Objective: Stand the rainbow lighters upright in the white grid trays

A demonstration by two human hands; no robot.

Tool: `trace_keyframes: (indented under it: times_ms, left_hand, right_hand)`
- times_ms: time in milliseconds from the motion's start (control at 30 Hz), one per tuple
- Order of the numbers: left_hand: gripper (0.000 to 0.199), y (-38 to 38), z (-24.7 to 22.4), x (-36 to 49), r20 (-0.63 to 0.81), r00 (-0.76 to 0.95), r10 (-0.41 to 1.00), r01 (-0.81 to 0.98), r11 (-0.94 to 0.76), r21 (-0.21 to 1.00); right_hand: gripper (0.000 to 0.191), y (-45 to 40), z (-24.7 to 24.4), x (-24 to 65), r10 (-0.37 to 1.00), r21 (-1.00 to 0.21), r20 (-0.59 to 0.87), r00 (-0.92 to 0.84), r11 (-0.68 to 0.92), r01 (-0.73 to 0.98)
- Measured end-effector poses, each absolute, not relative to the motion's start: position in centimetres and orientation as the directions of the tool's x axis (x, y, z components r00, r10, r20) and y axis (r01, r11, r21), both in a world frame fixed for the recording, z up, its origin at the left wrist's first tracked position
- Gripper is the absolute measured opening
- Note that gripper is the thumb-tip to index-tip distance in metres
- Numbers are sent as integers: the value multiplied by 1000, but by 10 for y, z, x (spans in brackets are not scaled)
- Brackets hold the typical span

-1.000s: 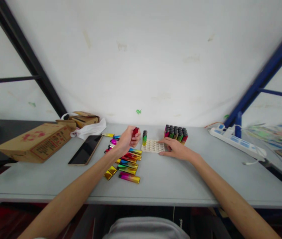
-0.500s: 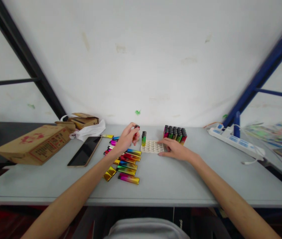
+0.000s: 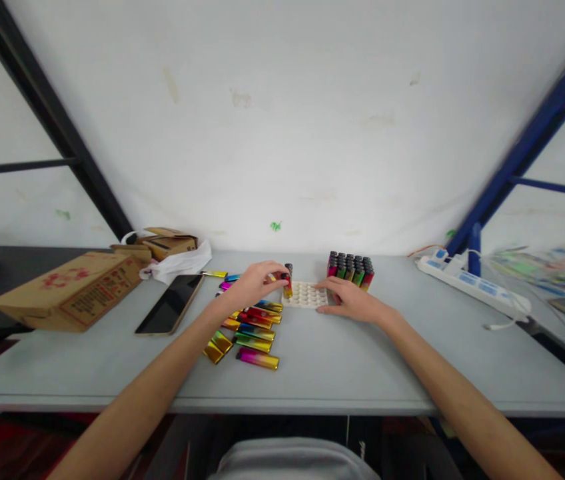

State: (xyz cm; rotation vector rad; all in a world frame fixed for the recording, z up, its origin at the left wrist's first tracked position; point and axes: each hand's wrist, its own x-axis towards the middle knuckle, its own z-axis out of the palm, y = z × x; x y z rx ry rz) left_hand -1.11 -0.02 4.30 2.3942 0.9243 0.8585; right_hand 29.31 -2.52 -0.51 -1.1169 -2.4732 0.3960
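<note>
My left hand (image 3: 257, 283) pinches a red and yellow lighter (image 3: 287, 287), held upright over the left side of a white tray with rows of round holes (image 3: 307, 301). Just behind it stands another lighter (image 3: 289, 267), mostly hidden. Whether the held lighter's lower end sits in a hole I cannot tell. At the tray's right edge, my right hand (image 3: 345, 299) grips it between thumb and fingers. Several shiny lighters (image 3: 257, 359) in mixed colours lie loose beneath and beside my left forearm.
Behind my right hand stands a block of upright lighters (image 3: 351, 268). To the left are a dark-screened phone (image 3: 170, 305), a cardboard box (image 3: 67, 290) and a white plastic bag (image 3: 182, 263). A white power strip (image 3: 475, 287) lies at the right with cables.
My left hand has come down and to the right, bringing the red and yellow lighter from above the loose lighters to the tray's left side. My right hand stays on the tray.
</note>
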Motion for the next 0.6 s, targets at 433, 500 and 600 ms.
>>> trace_keyframes:
  times_ms: [433, 500, 600]
  left_hand:
    - [44, -6, 46, -8, 359, 589, 724, 412, -652, 637]
    - [47, 0, 47, -15, 387, 515, 765, 411, -616, 671]
    - [27, 16, 46, -33, 436, 409, 801, 569, -598, 565]
  right_hand:
    - [55, -27, -2, 292, 762, -413, 238, -602, 640, 648]
    - [55, -28, -2, 292, 761, -410, 241, -603, 643, 647]
    - [55, -27, -2, 293, 759, -414, 242, -605, 644, 643]
